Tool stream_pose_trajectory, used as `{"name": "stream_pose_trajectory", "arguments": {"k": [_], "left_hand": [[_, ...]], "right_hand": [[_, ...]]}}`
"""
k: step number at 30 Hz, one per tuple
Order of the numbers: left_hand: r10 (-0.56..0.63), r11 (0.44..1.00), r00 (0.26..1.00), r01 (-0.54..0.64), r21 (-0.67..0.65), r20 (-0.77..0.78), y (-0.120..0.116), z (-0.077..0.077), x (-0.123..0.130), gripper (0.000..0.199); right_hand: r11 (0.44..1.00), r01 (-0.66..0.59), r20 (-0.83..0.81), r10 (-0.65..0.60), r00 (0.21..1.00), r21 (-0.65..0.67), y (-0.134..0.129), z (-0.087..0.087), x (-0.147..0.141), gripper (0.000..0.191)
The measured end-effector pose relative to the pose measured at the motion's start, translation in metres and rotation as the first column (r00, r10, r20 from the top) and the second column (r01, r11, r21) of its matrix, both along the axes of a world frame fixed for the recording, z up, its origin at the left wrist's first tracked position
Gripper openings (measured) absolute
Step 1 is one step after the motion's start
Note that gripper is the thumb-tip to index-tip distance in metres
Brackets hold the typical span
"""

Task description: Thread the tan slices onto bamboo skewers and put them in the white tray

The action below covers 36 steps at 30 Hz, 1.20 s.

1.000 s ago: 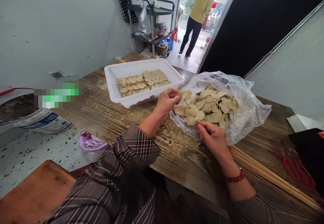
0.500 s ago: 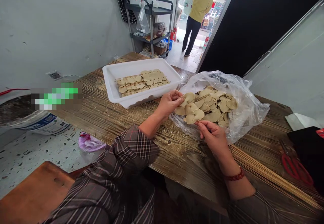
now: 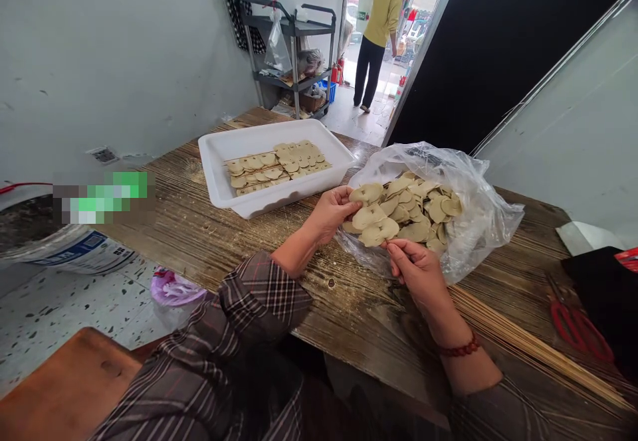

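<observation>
My left hand (image 3: 333,214) pinches the edge of a thin beige round slice (image 3: 366,193). Several such slices hang together in a row between my hands, apparently threaded on a skewer. With closed fingertips, my right hand (image 3: 416,265) grips the near end of the skewer (image 3: 387,243), of which only a short bit shows. Right behind them, an open clear plastic bag (image 3: 491,212) holds a heap of loose slices (image 3: 438,205). To the left stands a white tray (image 3: 214,178), with skewers of the same slices (image 3: 299,159) lying in rows inside.
A bundle of bamboo skewers (image 3: 538,345) lies on the wooden table (image 3: 239,242) beside my right forearm. Red-handled scissors (image 3: 578,325) are at the far right. A bucket (image 3: 74,248) stands off the left edge. Behind are a grey cart (image 3: 294,29) and a person (image 3: 383,16) at the doorway.
The slices between my hands have tilted and now face me more flatly. Both hands keep their hold. The person in the doorway has shifted, and my view has moved slightly.
</observation>
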<state>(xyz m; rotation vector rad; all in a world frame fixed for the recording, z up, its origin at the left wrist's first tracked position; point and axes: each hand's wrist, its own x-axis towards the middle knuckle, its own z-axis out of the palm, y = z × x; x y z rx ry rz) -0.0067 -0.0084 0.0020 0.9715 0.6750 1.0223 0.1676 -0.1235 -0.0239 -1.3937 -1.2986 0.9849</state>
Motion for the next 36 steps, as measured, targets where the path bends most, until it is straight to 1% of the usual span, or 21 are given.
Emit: {"name": "stream_pose_trajectory", "arguments": {"k": [2, 5, 7, 11, 15, 18, 23, 30, 36], "left_hand": [[-0.008, 1.000, 0.999, 0.009, -0.026, 0.036, -0.0013, 0.0005, 0.0005, 0.034], [-0.103, 0.988, 0.985, 0.117, -0.098, 0.137, -0.0023, 0.0019, -0.0008, 0.034], [-0.158, 0.978, 0.972, 0.178, -0.105, 0.177, -0.0024, 0.0020, -0.0014, 0.033], [-0.165, 0.978, 0.963, 0.187, -0.089, 0.211, -0.0041, 0.0007, 0.0014, 0.029], [-0.189, 0.969, 0.956, 0.218, -0.114, 0.225, -0.0079, 0.0020, 0.0053, 0.027], [-0.177, 0.971, 0.958, 0.207, -0.120, 0.224, -0.0087, 0.0043, 0.0057, 0.023], [-0.101, 0.984, 0.970, 0.130, -0.120, 0.220, -0.0065, 0.0059, 0.0039, 0.020], [-0.097, 0.981, 0.967, 0.133, -0.142, 0.234, -0.0061, 0.0037, 0.0055, 0.019], [-0.090, 0.977, 0.973, 0.128, -0.170, 0.213, -0.0070, 0.0020, 0.0085, 0.020]], "right_hand": [[1.000, -0.003, -0.028, 0.002, 1.000, -0.011, 0.0000, 0.0000, -0.0004, 0.038], [1.000, -0.004, -0.059, 0.003, 0.998, -0.007, -0.0004, 0.0000, -0.0009, 0.037], [1.000, -0.011, -0.048, 0.011, 0.999, -0.003, -0.0009, 0.0003, -0.0012, 0.036], [1.000, -0.028, 0.000, 0.028, 1.000, 0.008, -0.0017, 0.0016, -0.0022, 0.036], [0.998, -0.038, 0.094, 0.033, 0.995, 0.046, -0.0022, 0.0034, -0.0032, 0.033], [0.998, -0.017, 0.136, 0.010, 0.991, 0.057, -0.0021, 0.0044, -0.0033, 0.033], [0.999, -0.022, 0.160, 0.016, 0.987, 0.037, -0.0012, 0.0037, -0.0027, 0.034], [0.985, -0.001, 0.245, -0.042, 0.969, 0.174, 0.0000, 0.0004, -0.0027, 0.030], [0.975, 0.019, 0.291, -0.085, 0.953, 0.224, -0.0004, -0.0017, -0.0028, 0.030]]}}
